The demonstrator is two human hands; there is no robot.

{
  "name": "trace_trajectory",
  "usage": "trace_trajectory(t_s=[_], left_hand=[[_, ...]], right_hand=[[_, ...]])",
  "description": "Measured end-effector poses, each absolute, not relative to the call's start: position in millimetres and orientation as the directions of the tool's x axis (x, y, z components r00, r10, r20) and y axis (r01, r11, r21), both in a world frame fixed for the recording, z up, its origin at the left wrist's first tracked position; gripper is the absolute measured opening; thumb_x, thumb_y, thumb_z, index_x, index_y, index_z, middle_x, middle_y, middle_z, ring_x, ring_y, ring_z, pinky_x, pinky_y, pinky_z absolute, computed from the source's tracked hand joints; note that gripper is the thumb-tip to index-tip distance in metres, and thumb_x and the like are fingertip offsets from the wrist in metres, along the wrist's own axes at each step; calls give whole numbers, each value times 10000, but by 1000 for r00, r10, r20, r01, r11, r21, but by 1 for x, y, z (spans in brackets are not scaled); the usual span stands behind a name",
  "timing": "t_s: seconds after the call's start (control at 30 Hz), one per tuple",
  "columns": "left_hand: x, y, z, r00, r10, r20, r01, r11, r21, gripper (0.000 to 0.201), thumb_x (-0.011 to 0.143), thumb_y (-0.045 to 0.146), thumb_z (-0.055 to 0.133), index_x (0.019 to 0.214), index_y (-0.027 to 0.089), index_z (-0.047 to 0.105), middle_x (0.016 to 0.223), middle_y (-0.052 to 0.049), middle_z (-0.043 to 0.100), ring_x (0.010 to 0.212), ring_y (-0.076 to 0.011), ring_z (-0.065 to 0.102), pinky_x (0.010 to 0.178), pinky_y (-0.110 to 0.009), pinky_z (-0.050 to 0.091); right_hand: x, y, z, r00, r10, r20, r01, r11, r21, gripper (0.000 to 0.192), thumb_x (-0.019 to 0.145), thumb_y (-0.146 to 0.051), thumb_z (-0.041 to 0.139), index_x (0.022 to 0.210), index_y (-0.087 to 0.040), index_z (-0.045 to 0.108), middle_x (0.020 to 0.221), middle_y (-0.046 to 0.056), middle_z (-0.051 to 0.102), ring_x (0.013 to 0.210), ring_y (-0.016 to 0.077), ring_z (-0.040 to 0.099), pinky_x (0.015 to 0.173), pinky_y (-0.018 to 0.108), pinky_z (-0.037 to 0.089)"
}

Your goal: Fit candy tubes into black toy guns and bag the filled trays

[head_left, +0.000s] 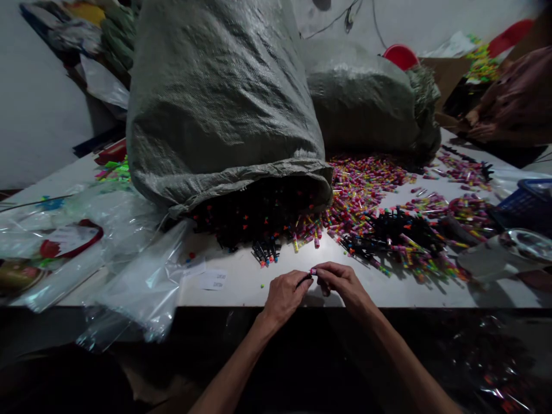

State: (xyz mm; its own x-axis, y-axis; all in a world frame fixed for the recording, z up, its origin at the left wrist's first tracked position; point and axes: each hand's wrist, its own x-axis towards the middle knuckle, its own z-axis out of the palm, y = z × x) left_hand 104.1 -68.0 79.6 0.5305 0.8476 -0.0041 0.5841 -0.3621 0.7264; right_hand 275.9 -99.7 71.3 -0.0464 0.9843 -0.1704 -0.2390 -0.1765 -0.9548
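Close to the front edge of the white table [241, 293], my two hands meet. My left hand [281, 294] is closed in a pinch on a thin black plastic piece [303, 280]. Between the fingertips of my right hand [344, 282] is a small pink printed tube [313, 272], at the end of the black piece. Whether the two are joined, I cannot tell. Black pieces with orange and blue tips [266, 251] spill from the sack's mouth ahead. To the right lie a heap of colourful printed tubes [360, 184] and a pile of black pieces mixed with tubes [401, 236].
A big grey-green woven sack [224, 98] looms ahead, with a second sack [362, 98] behind it. Clear plastic bags [138, 287] and paper labels [212, 279] lie left. At right are a blue basket [528, 201], a clear container [487, 256] and another person [520, 98].
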Motion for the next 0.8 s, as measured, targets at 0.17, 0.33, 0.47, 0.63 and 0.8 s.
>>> trace_trajectory(t_s=[0.17,0.33,0.47,0.63,0.8], left_hand=[[105,-73,85,597,802,-5,690,-511,513,270,926,325,384,1026,261,627,910,1,675,815,-154,609,703,-250,399],[106,-74,86,636,771,-8,720,-590,365,262,942,322,351,972,252,602,872,7,657,772,-154,602,679,-263,378],[103,-74,85,685,728,-21,697,-647,308,240,945,314,358,990,247,584,859,8,657,763,-150,597,669,-269,357],[100,-73,77,791,611,-32,577,-727,373,218,936,297,393,893,220,592,831,15,669,751,-129,589,697,-272,347],[110,-80,75,783,622,-10,548,-683,484,251,931,317,397,1093,255,578,945,-12,676,886,-146,601,851,-315,352]], right_hand=[[282,-103,73,-110,980,-168,-207,-188,-960,260,806,-375,621,880,-134,683,615,-6,544,516,87,459,516,231,352],[286,-104,84,-146,974,-175,-71,-186,-980,299,831,-410,571,778,-132,665,555,-20,508,484,80,422,499,226,309],[292,-105,96,-209,952,-222,134,-197,-971,320,827,-427,558,787,-133,677,530,-30,469,490,86,405,481,218,292],[294,-111,93,-271,945,-183,298,-99,-949,312,839,-411,535,784,-147,691,662,5,557,612,118,479,557,229,348],[304,-120,82,-204,956,-209,360,-125,-925,323,838,-435,521,768,-176,702,650,15,590,623,150,499,556,253,356]])
